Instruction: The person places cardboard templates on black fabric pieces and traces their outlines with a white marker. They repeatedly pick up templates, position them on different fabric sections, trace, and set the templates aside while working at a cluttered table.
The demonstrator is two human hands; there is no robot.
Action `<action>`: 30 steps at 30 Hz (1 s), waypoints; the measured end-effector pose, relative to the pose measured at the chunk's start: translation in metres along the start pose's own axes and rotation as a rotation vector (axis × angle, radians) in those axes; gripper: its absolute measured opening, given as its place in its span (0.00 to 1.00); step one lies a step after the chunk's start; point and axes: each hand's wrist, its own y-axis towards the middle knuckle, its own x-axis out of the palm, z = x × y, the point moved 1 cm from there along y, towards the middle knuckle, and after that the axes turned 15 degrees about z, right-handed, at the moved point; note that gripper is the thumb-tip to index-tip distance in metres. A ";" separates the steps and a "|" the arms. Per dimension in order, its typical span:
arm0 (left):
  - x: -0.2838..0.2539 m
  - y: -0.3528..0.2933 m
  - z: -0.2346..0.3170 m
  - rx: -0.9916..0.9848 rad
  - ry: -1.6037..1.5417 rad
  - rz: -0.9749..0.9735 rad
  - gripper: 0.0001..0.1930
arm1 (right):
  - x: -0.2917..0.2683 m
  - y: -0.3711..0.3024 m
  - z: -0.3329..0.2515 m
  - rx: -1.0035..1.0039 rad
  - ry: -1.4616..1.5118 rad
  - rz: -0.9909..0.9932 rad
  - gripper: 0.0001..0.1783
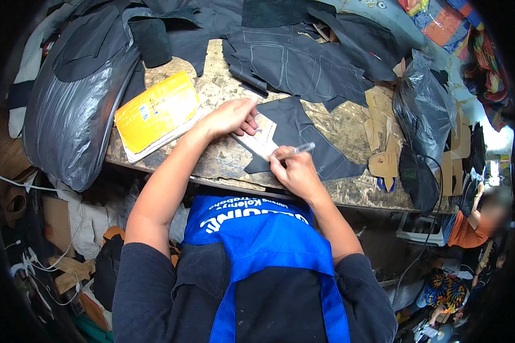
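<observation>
My right hand (295,172) is closed around a clear-barrelled pen (304,148), its fingers resting at the near end of a pale, narrow card (265,146). My left hand (232,118) has its fingers curled and presses on the card's far left part. The fingertips partly cover the card, and a printed patch shows beside them. Underneath lies a piece of black leather-like material (326,150), with pale outlines drawn on its right part. The pen's tip is hidden by my right hand.
A yellow-covered book (157,114) lies left on the worn wooden table (212,163). A bulging black plastic bag (77,123) stands beyond it. Marked black sheets (292,63) cover the far side. Cardboard patterns (385,163) and a grey bag (422,106) are right. Another person (468,228) is far right.
</observation>
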 end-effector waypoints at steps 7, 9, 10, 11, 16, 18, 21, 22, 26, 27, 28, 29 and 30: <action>0.032 -0.048 -0.018 0.885 0.609 0.319 0.04 | 0.013 -0.001 0.006 -0.061 0.122 0.096 0.03; 0.034 -0.053 -0.023 0.899 0.608 0.377 0.06 | 0.009 -0.005 0.008 -0.076 0.101 0.097 0.03; 0.035 -0.053 -0.025 0.926 0.600 0.394 0.07 | 0.002 -0.010 0.008 -0.092 0.079 0.091 0.03; 0.035 -0.054 -0.027 0.927 0.589 0.402 0.07 | -0.004 -0.012 0.010 -0.116 0.061 0.092 0.03; 0.038 -0.055 -0.036 0.977 0.573 0.457 0.09 | -0.001 0.002 0.027 0.172 0.332 0.394 0.07; 0.038 -0.063 -0.040 0.959 0.586 0.439 0.14 | 0.018 0.022 0.038 0.226 0.471 0.446 0.07; 0.037 -0.081 -0.047 0.914 0.602 0.415 0.21 | 0.036 0.036 0.049 0.214 0.344 0.370 0.08; 0.036 -0.086 -0.049 0.943 0.577 0.442 0.20 | 0.038 0.038 0.050 0.150 0.310 0.417 0.07; 0.030 -0.098 -0.056 0.920 0.531 0.500 0.19 | 0.039 0.037 0.047 0.051 0.219 0.458 0.06; 0.029 -0.099 -0.057 0.910 0.532 0.499 0.19 | 0.038 0.037 0.046 0.012 0.215 0.466 0.06; 0.029 -0.099 -0.058 0.894 0.535 0.498 0.19 | 0.038 0.038 0.044 -0.011 0.195 0.441 0.06; 0.029 -0.098 -0.058 0.896 0.530 0.510 0.19 | 0.037 0.037 0.044 0.023 0.208 0.406 0.05; 0.029 -0.098 -0.057 0.915 0.531 0.513 0.19 | 0.037 0.037 0.044 0.028 0.199 0.410 0.05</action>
